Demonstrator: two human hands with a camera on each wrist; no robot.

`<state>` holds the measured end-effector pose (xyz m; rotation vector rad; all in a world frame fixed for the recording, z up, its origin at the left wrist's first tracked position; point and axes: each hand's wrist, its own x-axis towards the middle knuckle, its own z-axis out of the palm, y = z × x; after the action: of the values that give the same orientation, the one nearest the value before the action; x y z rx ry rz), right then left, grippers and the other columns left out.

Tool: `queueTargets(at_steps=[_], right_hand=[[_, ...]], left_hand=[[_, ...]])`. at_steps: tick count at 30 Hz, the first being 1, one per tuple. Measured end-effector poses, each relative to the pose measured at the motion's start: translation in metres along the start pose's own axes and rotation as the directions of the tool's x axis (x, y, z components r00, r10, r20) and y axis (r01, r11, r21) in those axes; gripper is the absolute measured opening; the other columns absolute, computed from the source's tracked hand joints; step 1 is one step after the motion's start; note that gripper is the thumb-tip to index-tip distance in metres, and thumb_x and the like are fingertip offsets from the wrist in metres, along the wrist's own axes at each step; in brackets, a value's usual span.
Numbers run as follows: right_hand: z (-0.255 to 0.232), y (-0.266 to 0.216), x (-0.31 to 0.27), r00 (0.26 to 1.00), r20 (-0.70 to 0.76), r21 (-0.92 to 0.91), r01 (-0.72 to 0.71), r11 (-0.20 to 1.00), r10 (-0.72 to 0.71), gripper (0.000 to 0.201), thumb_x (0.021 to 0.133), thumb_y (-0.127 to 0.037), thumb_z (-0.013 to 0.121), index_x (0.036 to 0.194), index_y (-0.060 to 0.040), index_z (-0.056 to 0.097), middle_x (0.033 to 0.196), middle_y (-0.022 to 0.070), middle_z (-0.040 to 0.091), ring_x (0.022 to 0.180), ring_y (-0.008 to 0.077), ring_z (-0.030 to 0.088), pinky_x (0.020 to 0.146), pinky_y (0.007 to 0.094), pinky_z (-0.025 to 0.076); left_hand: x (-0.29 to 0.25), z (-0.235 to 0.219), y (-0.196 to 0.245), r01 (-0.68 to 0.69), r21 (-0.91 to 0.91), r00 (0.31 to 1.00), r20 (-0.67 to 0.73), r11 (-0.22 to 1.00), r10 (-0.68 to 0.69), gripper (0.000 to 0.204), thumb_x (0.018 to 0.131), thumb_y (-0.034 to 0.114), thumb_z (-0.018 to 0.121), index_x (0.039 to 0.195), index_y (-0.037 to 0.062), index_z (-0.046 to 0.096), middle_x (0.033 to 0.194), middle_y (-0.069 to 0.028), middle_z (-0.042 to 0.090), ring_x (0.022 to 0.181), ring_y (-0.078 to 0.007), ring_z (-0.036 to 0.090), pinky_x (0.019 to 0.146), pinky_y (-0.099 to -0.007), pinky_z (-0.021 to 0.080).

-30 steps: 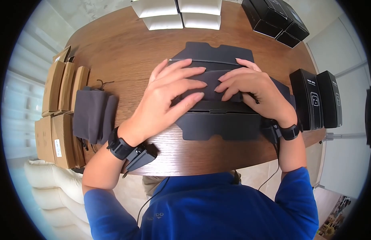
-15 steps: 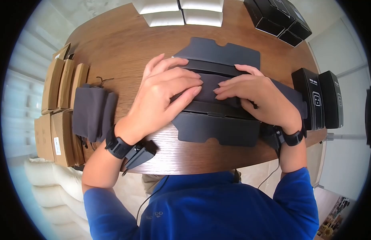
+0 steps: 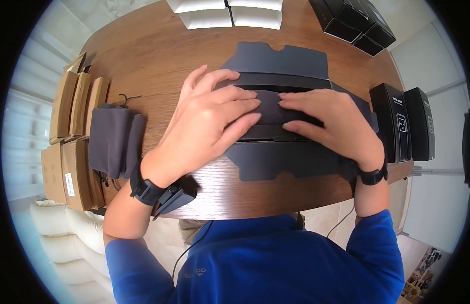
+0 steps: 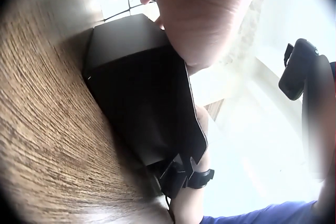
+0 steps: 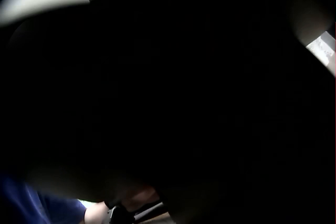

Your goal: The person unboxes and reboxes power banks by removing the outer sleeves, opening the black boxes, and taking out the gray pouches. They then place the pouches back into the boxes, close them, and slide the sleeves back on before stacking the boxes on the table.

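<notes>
**Left hand (image 3: pixel 207 114) and right hand (image 3: pixel 339 121) rest on dark cloth (image 3: pixel 270 107) in an unfolded black box (image 3: pixel 290 158)**

The box lies right of centre in the head view, on a wooden table (image 3: pixel 139 55), its flaps spread above and below the cloth. The left hand's fingers are extended and slightly bent, tips on the cloth's left part. The right hand's fingers lie nearly straight on its right part, thumb spread apart below. Neither hand is gripping anything. The right wrist view is mostly dark.

A folded grey pouch (image 3: pixel 110 139) sits at left beside cardboard boxes (image 3: pixel 75 175); upright black cartons (image 3: pixel 389 121) stand at right, white boxes (image 3: pixel 207 19) at top centre.
</notes>
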<state>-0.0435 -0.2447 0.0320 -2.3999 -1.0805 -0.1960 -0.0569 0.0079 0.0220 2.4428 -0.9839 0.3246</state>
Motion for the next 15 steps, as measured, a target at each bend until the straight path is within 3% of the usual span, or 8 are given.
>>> queueTargets(at_steps=[1, 5, 9, 11, 14, 15], right_hand=[[0.003, -0.004, 0.0, 1.0, 0.021, -0.06, -0.022, 0.998, 0.024, 0.035, 0.081, -0.034, 0.069, 0.097, -0.0022, 0.068, 0.097, 0.0127, 0.069, 0.087, 0.0311, 0.065, 0.074, 0.0384, 0.052], [0.007, -0.021, -0.001, 0.997, 0.022, -0.168, -0.069, 0.983, 0.074, 0.04, 0.081, -0.039, 0.068, 0.093, -0.0016, 0.068, 0.083, 0.0133, 0.068, 0.078, 0.0311, 0.064, 0.067, 0.0386, 0.051], [0.007, -0.02, 0.001, 0.996, 0.013, -0.174, -0.09, 0.981, 0.094, 0.037, 0.081, -0.039, 0.068, 0.09, -0.0034, 0.068, 0.081, 0.0117, 0.067, 0.077, 0.0303, 0.064, 0.065, 0.0386, 0.05], [0.006, -0.015, 0.004, 0.992, -0.029, -0.05, -0.125, 0.991, 0.124, 0.029, 0.083, -0.033, 0.068, 0.09, -0.0049, 0.069, 0.082, 0.0109, 0.067, 0.077, 0.0289, 0.064, 0.066, 0.0372, 0.05], [0.008, 0.0, 0.007, 0.987, -0.15, 0.093, -0.048, 0.995, 0.062, 0.02, 0.083, -0.024, 0.068, 0.089, -0.0054, 0.069, 0.084, 0.01, 0.068, 0.077, 0.0275, 0.064, 0.067, 0.0355, 0.05], [-0.001, -0.002, 0.008, 0.993, -0.074, 0.058, -0.093, 0.994, 0.097, 0.013, 0.083, -0.011, 0.066, 0.093, -0.0028, 0.069, 0.099, 0.0091, 0.07, 0.089, 0.0246, 0.066, 0.077, 0.0303, 0.051]], left_hand=[[0.0, -0.002, 0.004, -0.025, 0.05, 0.999, 0.044, 0.998, 0.022, 0.025, 0.085, 0.02, 0.064, 0.105, 0.0067, 0.068, 0.111, -0.0045, 0.065, 0.122, -0.03, 0.047, 0.109, -0.0501, 0.024], [0.0, -0.006, 0.012, -0.06, 0.142, 0.986, 0.164, 0.988, 0.037, 0.037, 0.082, 0.025, 0.066, 0.113, 0.0052, 0.063, 0.119, -0.0067, 0.06, 0.126, -0.0339, 0.042, 0.11, -0.0522, 0.024], [0.0, -0.003, 0.007, -0.037, 0.073, 0.986, 0.164, 0.997, 0.024, 0.037, 0.084, 0.024, 0.063, 0.115, 0.0029, 0.062, 0.122, -0.01, 0.059, 0.128, -0.0347, 0.041, 0.11, -0.0507, 0.024], [-0.002, 0.005, -0.007, -0.031, -0.204, 0.998, 0.05, 0.979, 0.042, 0.036, 0.089, 0.022, 0.056, 0.119, 0.0018, 0.06, 0.128, -0.0129, 0.055, 0.13, -0.0318, 0.04, 0.11, -0.0456, 0.026], [0.0, 0.007, -0.019, 0.035, -0.579, 0.958, -0.212, 0.814, -0.192, 0.039, 0.092, 0.022, 0.055, 0.127, 0.0041, 0.055, 0.135, -0.013, 0.051, 0.129, -0.0266, 0.042, 0.107, -0.0368, 0.033], [0.001, 0.004, -0.021, 0.097, -0.672, 0.93, -0.202, 0.734, -0.307, 0.041, 0.092, 0.021, 0.057, 0.13, 0.004, 0.052, 0.136, -0.0117, 0.05, 0.129, -0.0249, 0.042, 0.106, -0.0365, 0.034]])
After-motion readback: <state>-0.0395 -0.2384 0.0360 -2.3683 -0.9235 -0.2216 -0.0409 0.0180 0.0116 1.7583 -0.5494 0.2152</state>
